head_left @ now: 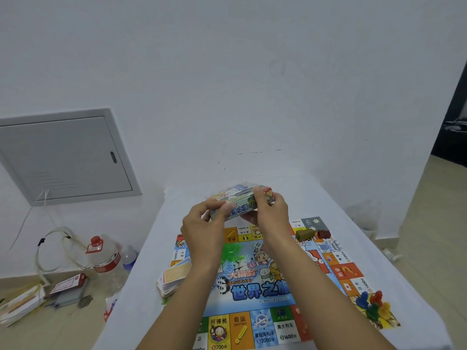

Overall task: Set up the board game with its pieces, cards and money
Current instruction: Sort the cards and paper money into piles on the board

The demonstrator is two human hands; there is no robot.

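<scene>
The colourful game board [262,281] lies open on a white table [151,248]. Above its far edge I hold the printed game box [240,202] in both hands: my left hand [204,223] grips its left end, my right hand [267,210] grips its right end. A stack of cards [173,277] sits at the board's left edge. Green plastic pieces [231,251] lie on the board under my left wrist. Coloured pawns [374,304] cluster at the right corner. Olive and dark red blocks [313,234] rest near the far right corner.
On the floor to the left stand a large water bottle [106,258] with a red cap, a smaller bottle [130,256], coiled cable [53,248] and some papers [22,304]. A grey wall panel [63,157] is behind them. White wall lies just beyond the table.
</scene>
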